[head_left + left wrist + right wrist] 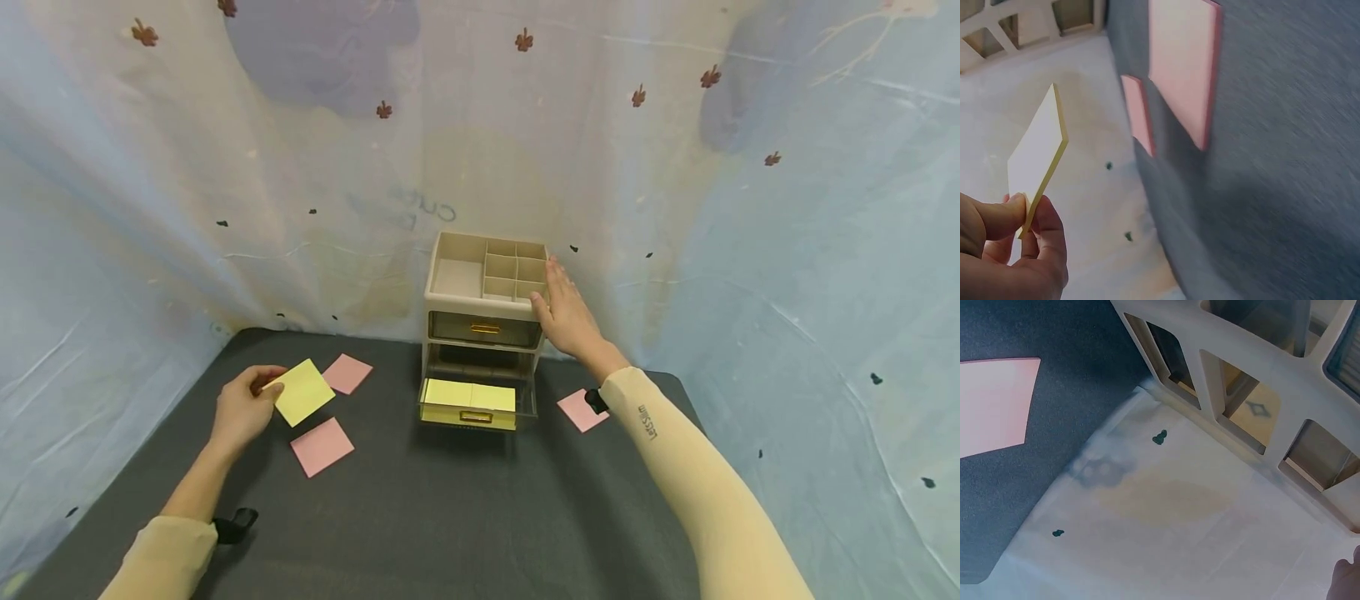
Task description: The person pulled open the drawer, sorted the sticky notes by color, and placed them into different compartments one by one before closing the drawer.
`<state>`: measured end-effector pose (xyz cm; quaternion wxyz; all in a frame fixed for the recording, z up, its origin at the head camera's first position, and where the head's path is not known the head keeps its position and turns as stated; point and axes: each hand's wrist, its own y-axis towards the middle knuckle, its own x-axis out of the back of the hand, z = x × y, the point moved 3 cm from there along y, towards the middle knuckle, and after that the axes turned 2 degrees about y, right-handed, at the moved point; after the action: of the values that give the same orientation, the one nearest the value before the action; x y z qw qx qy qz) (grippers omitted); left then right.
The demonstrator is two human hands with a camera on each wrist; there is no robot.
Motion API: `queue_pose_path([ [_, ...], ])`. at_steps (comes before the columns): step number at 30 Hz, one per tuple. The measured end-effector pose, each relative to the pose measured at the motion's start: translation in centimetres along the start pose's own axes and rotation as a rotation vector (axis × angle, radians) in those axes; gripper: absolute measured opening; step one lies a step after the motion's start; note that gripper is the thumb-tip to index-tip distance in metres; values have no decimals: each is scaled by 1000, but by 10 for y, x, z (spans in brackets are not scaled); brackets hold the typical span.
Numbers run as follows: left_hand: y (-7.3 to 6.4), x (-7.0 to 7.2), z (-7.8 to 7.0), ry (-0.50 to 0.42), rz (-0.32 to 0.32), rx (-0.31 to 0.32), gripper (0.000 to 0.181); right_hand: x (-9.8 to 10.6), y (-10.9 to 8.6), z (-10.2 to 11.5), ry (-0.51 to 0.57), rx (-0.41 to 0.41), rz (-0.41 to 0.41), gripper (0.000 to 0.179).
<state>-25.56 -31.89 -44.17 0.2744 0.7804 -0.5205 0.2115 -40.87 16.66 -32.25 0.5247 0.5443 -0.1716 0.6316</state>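
Observation:
My left hand (243,407) pinches a yellow sticky note pad (305,392) by one corner, thumb on one face and fingers behind. In the left wrist view the same pad (1038,147) shows its thin edge, held above the table. My right hand (567,317) lies with straight fingers along the right side of a cream desktop drawer organizer (435,296). The organizer's lower drawer (525,408) is pulled out, with yellow sticky note pads (450,392) side by side in it. Its upper drawer (450,325) is closed. Only a bit of the right hand shows in the right wrist view.
Two pink sticky note pads, one nearer (322,447) and one farther (347,373), lie on the dark table (420,517) beside the left hand. Another pink pad (581,410) lies under the right forearm. A patterned curtain (480,150) hangs behind the organizer.

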Motion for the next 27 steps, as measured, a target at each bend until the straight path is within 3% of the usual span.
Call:
queue_pose_path([
  [16,2,-15,-66,-141,26,-79,29,1,-2,2,-25,-16,23,73],
  [27,4,-34,-104,-242,89,-125,30,1,-1,1,-28,-13,13,73],
])
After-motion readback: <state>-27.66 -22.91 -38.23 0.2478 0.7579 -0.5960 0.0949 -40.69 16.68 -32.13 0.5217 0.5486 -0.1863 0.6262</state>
